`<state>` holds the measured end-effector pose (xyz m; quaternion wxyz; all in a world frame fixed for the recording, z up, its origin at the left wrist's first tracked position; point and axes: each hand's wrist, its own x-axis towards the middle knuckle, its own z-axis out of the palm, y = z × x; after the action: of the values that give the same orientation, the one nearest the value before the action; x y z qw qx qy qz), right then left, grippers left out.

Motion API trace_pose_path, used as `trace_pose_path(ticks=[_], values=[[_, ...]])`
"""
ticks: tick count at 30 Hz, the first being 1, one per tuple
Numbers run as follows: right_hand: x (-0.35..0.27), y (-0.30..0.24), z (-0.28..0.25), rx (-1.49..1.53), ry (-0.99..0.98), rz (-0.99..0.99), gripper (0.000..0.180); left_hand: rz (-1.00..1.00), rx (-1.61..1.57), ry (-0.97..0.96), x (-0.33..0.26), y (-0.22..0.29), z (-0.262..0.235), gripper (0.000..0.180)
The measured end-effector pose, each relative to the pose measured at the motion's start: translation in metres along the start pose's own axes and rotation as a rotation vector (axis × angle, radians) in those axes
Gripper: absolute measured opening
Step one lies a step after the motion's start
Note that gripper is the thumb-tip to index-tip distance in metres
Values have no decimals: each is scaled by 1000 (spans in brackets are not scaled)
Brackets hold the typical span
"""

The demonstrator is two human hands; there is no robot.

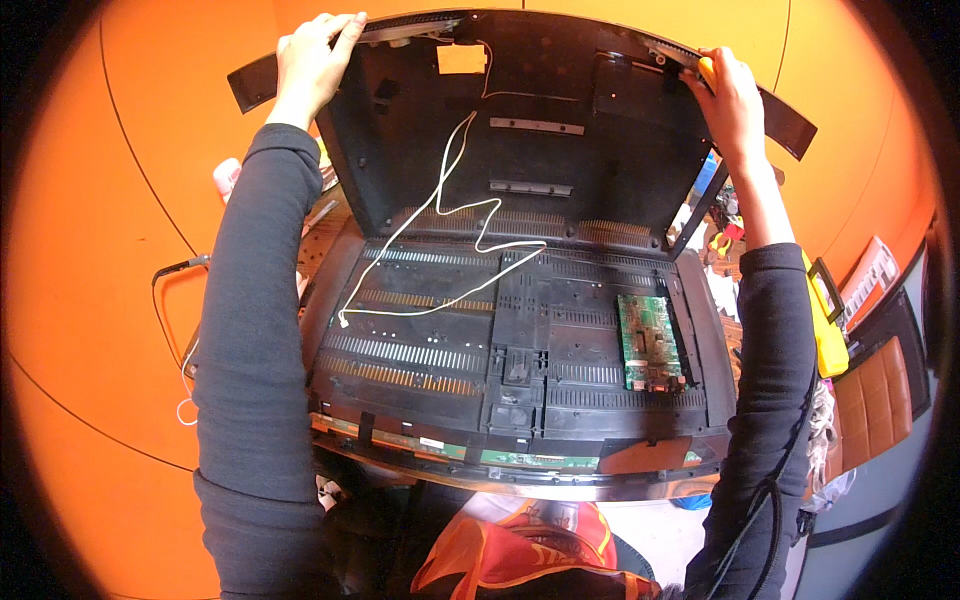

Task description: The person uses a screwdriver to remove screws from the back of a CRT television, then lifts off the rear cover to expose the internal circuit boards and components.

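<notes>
A large black plastic television cover (410, 160) stands tilted up at the far side, with its inner face toward me. My left hand (315, 65) is closed round its upper left edge. At the upper right edge my right hand (730, 105) grips it too, with something small and yellow-orange (707, 70) at the fingers, too hidden to name. Below lies a black slotted television panel (520, 330). A green circuit board (650, 340) sits on its right side. A thin white cable (440, 205) hangs from the cover and loops down onto the panel.
A wooden table (335, 245) shows beside the panel, with clutter and a white container (227, 178) at the left. Coloured tools lie at the right near a yellow object (828, 345). A brown padded chair (875, 405) stands farther right. Orange walls (90, 260) surround the table.
</notes>
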<state>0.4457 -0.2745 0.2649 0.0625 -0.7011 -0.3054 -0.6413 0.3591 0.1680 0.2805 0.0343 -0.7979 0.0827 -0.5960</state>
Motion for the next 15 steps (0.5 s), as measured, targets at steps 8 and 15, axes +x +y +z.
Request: trace_pose_path(ticks=[8, 15], values=[[-1, 1, 0, 0, -4, 8, 28, -14, -49, -31, 1, -7, 1, 34], [-2, 3, 2, -38, 11, -21, 30, -43, -74, -27, 1, -7, 0, 35]])
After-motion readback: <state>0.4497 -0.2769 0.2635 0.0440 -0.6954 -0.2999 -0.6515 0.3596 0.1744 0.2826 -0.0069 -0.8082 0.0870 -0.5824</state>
